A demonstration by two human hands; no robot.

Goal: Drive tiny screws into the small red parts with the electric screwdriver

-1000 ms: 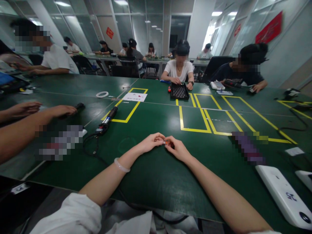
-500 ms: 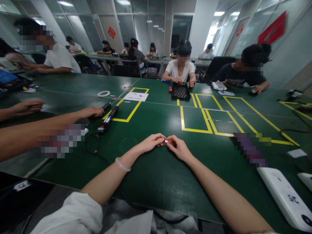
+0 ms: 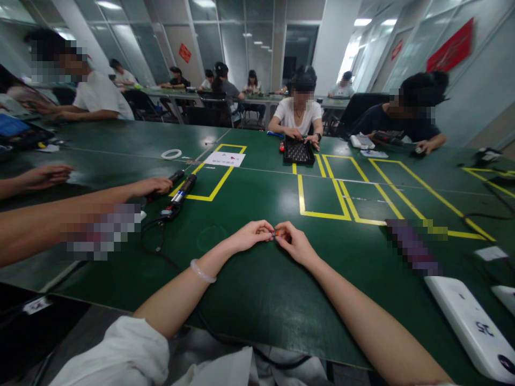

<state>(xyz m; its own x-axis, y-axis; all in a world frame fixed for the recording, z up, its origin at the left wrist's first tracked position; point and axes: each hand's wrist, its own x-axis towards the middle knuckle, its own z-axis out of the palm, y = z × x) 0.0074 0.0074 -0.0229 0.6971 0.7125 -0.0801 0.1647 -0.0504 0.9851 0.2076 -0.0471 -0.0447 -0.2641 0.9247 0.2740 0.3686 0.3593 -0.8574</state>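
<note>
My left hand and my right hand meet above the green table, fingertips nearly touching. Between them is a tiny part with grey and orange-red bits, too small to name. Both hands are closed in a pinch on it, the left from one side and the right from the other. A pale bangle circles my left wrist.
Another person's arm reaches in from the left to black tools with a cable. Across the table a person handles a black tray. A white device lies at right, past a blurred-out phone-like object. Yellow tape outlines mark the table.
The small part between my fingertips has turned, showing orange-red where it looked white before. Across the table, the person's hand has moved down to the black tray. My arms have stayed in place.
</note>
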